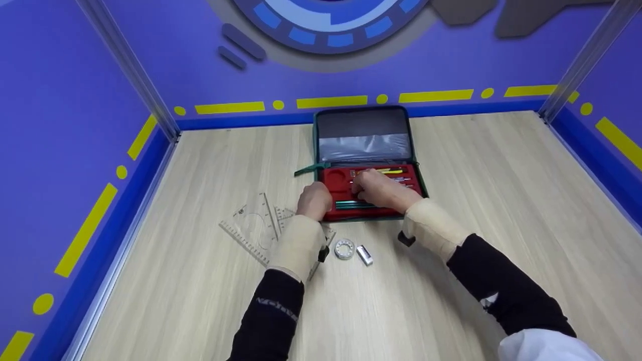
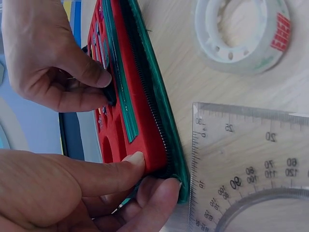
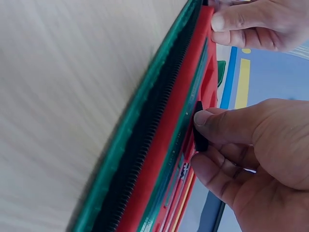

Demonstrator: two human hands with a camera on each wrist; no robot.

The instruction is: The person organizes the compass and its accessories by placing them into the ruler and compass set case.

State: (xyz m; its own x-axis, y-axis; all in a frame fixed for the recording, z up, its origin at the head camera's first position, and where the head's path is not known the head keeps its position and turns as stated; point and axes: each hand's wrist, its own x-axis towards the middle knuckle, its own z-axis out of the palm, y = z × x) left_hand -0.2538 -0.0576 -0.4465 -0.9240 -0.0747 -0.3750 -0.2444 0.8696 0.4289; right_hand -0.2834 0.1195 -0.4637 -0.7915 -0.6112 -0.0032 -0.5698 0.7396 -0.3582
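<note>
An unzipped green zip case (image 1: 317, 145) lies with its lid folded back, a red moulded tray (image 1: 346, 215) filling its lower half. My left hand (image 1: 314, 201) pinches the case's near left corner, thumb on the tray and fingers against the green edge. Over the tray, my right hand (image 1: 378, 189) holds a small flat black piece (image 3: 199, 128) between thumb and fingertips; its kind cannot be made out. Green pencils (image 2: 123, 96) lie in the tray's front slot, close by that piece. Farther back in the tray sits a yellow item (image 1: 393, 171).
A clear tape roll (image 1: 338, 249) and a small silver-white block (image 1: 364, 255) lie in front of the case. Transparent set squares (image 1: 241, 230) overlap on the left, partly under my left forearm. Blue panels (image 1: 301, 85) wall the table at the back and sides.
</note>
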